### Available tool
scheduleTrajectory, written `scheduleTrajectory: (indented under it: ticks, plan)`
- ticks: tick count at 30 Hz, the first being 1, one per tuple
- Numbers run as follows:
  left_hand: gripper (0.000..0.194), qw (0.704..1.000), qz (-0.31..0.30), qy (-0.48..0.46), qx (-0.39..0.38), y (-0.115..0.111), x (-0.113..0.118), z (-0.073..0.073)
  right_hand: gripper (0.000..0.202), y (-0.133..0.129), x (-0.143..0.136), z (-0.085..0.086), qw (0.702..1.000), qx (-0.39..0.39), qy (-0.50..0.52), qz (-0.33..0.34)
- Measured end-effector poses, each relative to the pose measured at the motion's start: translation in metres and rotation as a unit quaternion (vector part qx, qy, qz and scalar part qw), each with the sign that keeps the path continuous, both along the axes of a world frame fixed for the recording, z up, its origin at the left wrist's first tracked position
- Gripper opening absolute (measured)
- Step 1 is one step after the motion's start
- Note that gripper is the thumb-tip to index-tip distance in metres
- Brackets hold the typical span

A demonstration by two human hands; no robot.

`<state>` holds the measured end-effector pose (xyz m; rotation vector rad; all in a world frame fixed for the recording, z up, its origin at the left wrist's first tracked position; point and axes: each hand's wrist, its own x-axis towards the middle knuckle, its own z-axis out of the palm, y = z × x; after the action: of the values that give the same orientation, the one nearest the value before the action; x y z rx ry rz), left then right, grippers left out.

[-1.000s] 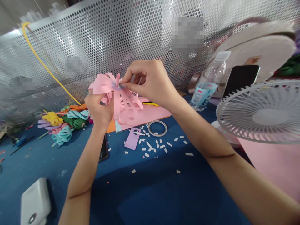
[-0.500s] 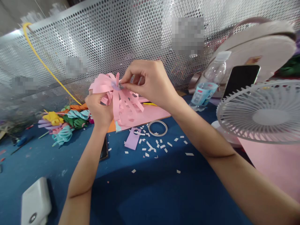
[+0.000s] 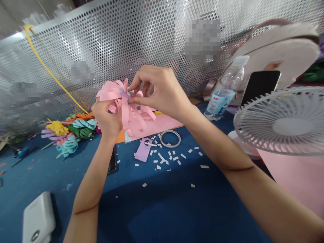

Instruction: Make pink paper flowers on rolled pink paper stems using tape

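Observation:
A pink paper-strip flower (image 3: 108, 91) is held up over the table, its looped strips on one side and loose strips hanging down. A small purple patch (image 3: 124, 92) shows at its centre. My left hand (image 3: 107, 116) is closed round the flower's lower left side, the fingers partly hidden behind it. From the right, my right hand (image 3: 158, 87) reaches to the centre, with thumb and index fingertips slightly apart at the strips. Below lie a purple paper piece (image 3: 143, 150), a roll of tape (image 3: 170, 138) and scattered white paper bits (image 3: 162, 158).
Pink sheets (image 3: 162, 123) lie behind the tape. Colourful paper flowers (image 3: 71, 130) are heaped at left. A white power bank (image 3: 37, 217) and a dark phone (image 3: 112, 162) flank my left forearm. A bottle (image 3: 222, 91), a phone (image 3: 260, 84) and a fan (image 3: 280, 123) stand right, before a perforated metal panel (image 3: 152, 37).
My right thumb has shifted down, away from the index finger, so the pinch at the flower's centre has loosened. My left hand and the flower stay almost where they were.

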<state>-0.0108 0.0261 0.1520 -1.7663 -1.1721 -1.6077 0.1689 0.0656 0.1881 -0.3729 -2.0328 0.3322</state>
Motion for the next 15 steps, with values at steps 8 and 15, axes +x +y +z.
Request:
scheduleTrajectory:
  ticks: [8,15]
  plan:
    - [0.022,1.000,-0.004,0.015,0.003,0.0003,-0.0030,-0.0011,0.004,0.0004,0.0050,0.0035,1.000,0.002,0.001,-0.006]
    - [0.024,1.000,0.001,0.019,0.007,-0.0001,-0.0034,0.0000,0.005,-0.0001,0.0065,0.0036,0.999,0.027,0.022,0.007]
